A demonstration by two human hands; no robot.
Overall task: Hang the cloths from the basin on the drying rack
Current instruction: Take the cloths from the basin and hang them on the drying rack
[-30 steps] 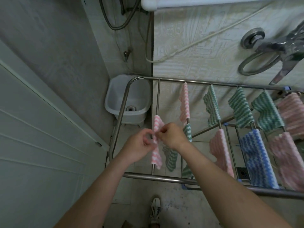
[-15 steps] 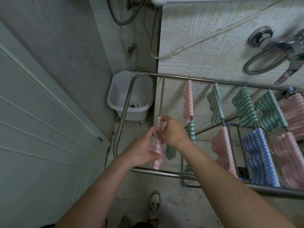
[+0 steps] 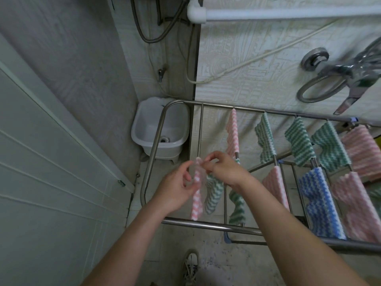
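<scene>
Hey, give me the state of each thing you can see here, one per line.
drying rack: unfolded, cloths hanging on it.
pink cloth: draped over the leftmost rod, not yet released.
left hand: pinches the pink cloth.
right hand: pinches its top edge.
basin: on the floor, no cloths visible inside.
blue cloth: hanging over a rod.
</scene>
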